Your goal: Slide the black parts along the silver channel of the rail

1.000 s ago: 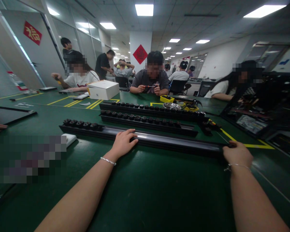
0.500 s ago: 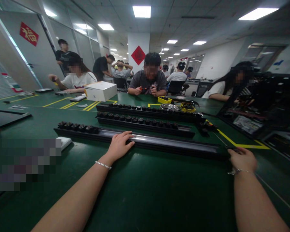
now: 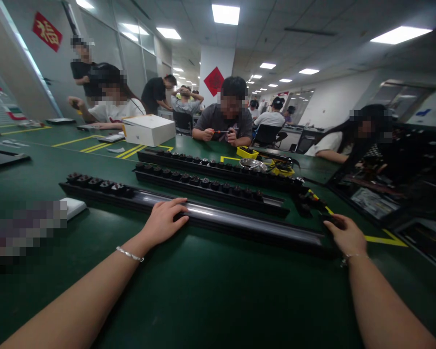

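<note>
At nine o'clock a pixelated patch (image 3: 22, 228) hides whatever lies on the counter (image 3: 203, 300). The right hand (image 3: 345, 236) covers the rail's (image 3: 240, 224) end; both forearms leave the bottom edge.

Rail (image 3: 240, 224) glossy blk metal; table (image 3: 210, 291) matt green.

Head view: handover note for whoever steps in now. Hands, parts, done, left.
Left hand: flat on the near black rail, around its middle, fingers over the top.
Right hand: at the rail's right end, touching it; grip unclear.
Rail lies on the green table; five sockets sit at its left end, the rest of the channel is bare.
Two fuller rails lie behind; loose black sockets lie near the right end.
Left: the bare channel, by the look of it.
</note>
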Tool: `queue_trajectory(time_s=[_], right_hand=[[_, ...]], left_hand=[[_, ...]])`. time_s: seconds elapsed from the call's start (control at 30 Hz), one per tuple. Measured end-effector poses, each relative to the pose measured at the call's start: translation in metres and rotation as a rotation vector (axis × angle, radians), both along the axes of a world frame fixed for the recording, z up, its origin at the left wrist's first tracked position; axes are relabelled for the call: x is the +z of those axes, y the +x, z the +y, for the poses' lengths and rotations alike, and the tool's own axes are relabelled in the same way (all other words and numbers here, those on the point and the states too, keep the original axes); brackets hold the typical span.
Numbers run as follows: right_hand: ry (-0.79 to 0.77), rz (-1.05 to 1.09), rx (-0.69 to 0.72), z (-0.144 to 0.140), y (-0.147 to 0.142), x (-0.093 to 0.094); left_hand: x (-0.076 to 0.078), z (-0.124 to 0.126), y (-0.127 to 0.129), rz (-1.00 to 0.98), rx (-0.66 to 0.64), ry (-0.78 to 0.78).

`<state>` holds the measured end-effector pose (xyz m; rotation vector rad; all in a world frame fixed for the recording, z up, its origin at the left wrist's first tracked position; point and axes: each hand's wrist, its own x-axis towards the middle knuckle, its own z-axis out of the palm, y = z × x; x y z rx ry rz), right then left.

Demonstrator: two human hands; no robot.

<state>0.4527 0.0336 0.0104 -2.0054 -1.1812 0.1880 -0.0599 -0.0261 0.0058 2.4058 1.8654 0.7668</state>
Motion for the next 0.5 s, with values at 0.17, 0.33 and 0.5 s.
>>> queue_trajectory(time_s=[0.17, 0.33, 0.5], right_hand=[[-0.110, -0.199, -0.044, 0.030, 0.012, -0.004], [-0.177, -0.238, 0.023, 0.045, 0.016, -0.009], [-0.073, -0.064, 0.027, 0.042, 0.020, -0.008]], left_hand=[[-0.001, -0.002, 0.000, 0.030, 0.019, 0.007], [-0.001, -0.003, 0.000, 0.041, 0.028, 0.001], [0.002, -0.005, 0.002, 0.013, 0.029, -0.016]])
